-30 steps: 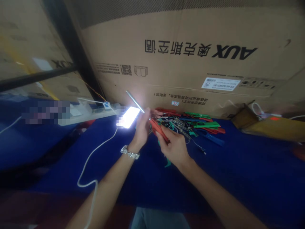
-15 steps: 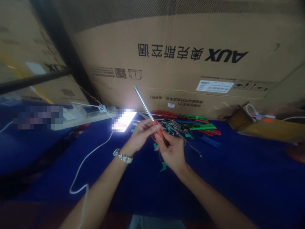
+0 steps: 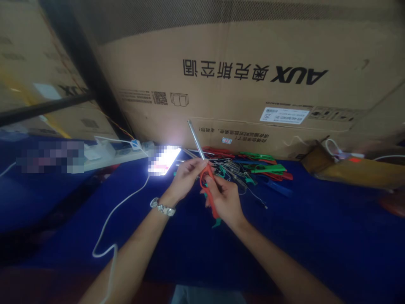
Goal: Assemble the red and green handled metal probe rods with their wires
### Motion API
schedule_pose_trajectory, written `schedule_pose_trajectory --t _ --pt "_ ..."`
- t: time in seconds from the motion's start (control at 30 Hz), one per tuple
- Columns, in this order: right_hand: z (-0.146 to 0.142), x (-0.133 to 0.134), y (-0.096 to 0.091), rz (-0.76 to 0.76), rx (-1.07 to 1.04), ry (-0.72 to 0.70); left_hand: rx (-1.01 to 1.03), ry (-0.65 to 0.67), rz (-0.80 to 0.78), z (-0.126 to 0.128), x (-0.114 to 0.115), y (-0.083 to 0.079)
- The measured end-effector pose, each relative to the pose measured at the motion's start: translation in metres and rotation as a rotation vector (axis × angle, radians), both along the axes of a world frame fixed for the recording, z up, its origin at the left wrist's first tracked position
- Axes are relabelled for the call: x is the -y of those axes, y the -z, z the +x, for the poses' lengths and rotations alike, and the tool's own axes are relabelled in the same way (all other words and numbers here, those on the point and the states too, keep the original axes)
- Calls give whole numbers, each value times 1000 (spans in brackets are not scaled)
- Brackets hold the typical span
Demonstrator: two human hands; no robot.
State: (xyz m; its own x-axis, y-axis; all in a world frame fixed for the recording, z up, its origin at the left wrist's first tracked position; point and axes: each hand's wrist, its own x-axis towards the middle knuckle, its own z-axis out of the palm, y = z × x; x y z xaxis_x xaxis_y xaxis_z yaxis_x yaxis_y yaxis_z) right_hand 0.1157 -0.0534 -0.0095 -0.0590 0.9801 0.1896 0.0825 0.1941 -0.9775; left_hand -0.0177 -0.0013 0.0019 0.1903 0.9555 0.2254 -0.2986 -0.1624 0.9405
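Before the pile of parts I hold a long-necked lighter, its slim metal tube tilted up to the left. A red plastic handle with a ring-shaped opening makes up its lower end. My left hand, with a watch on the wrist, pinches it where tube and handle meet. My right hand is closed round the red handle, whose end sticks out below the fingers. Part of the handle is hidden by the fingers. Just beneath, a small green plastic piece shows on the blue cloth.
Behind my hands lies a pile of metal tubes and wires with green handle pieces and red ones. A lit phone on a white cable is at left, beside a power strip. A large cardboard box stands behind.
The lighter has turned more upright, its tip moving right and slightly down. The red handle now shows its ring and reaches lower beneath my right hand. Both hands still hold it.
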Motion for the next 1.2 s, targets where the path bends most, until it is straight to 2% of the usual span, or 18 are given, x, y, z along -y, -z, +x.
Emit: schedule_pose_trajectory --t 0.13,0.27,0.4,0.47,0.53,0.67,0.73,0.9,1.03,1.2 --pt "-3 -2 2 -73 -94 -68 -10 -25 5 1 1 3" --pt "-4 -3 -2 -192 -207 -189 -19 33 -46 -1 2 -2" --pt "0 -4 -7 -112 -115 -164 30 4 -41 -3 1 -7" --pt "1 -4 -8 -121 -113 -172 21 -12 -27 -3 1 -8" --pt "0 -3 -9 -184 -198 -217 -7 0 -22 -3 1 -8" --pt "-2 -2 -10 -381 -450 -398 -30 14 -34 -2 3 -9" --pt "-2 -1 -11 -383 -485 -448 -35 11 -41 -1 3 -11" --pt "0 -1 -8 -314 -425 -443 -73 23 -36 -2 4 -14" --pt "2 0 -11 -306 -345 -356 -131 50 18 -6 3 -14" --pt "4 -2 -15 -360 -478 -378 -210 106 64 -11 2 -13"
